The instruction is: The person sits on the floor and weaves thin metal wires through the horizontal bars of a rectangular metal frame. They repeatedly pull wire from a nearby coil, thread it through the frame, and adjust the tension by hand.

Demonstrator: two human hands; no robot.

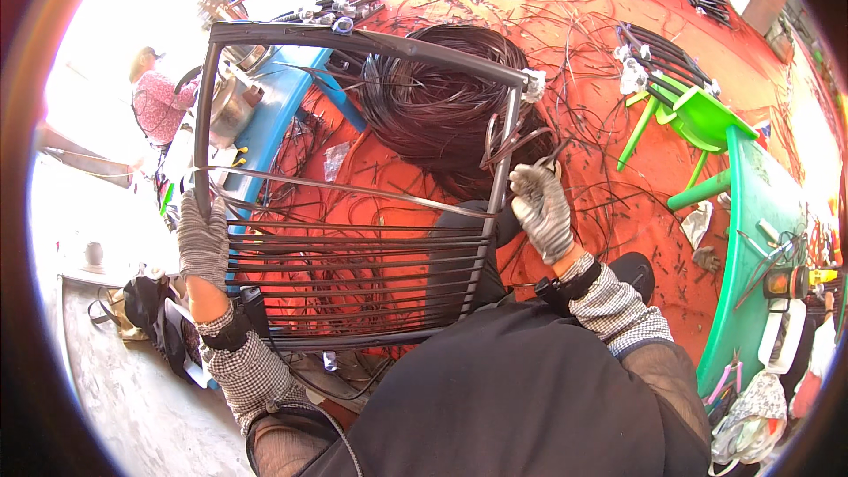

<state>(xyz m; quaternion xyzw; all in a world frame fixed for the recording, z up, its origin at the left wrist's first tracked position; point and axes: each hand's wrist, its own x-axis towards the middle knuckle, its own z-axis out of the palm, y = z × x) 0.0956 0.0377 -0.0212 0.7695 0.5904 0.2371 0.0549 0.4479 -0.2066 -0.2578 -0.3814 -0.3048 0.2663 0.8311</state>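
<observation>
A dark metal frame (397,46) stands tilted in front of me, with several dark flat strips (358,257) wound across its lower half. One lighter strip (344,192) spans the frame above them. My left hand (204,238), in a striped grey glove, grips the frame's left side bar. At the right side bar, my right hand (540,212), also gloved, has its fingers bent; a small pointed metal tool (553,162) shows behind them. Whether that hand holds the tool or a strip is unclear. Strip loops (507,146) hang around the right bar above this hand.
A large coil of dark strip (450,93) lies on the red floor sheet (596,179) behind the frame. A blue table (281,106) with metal pots is at left, and a green table (762,199) and green chair (702,119) at right. A person (159,103) is at far left.
</observation>
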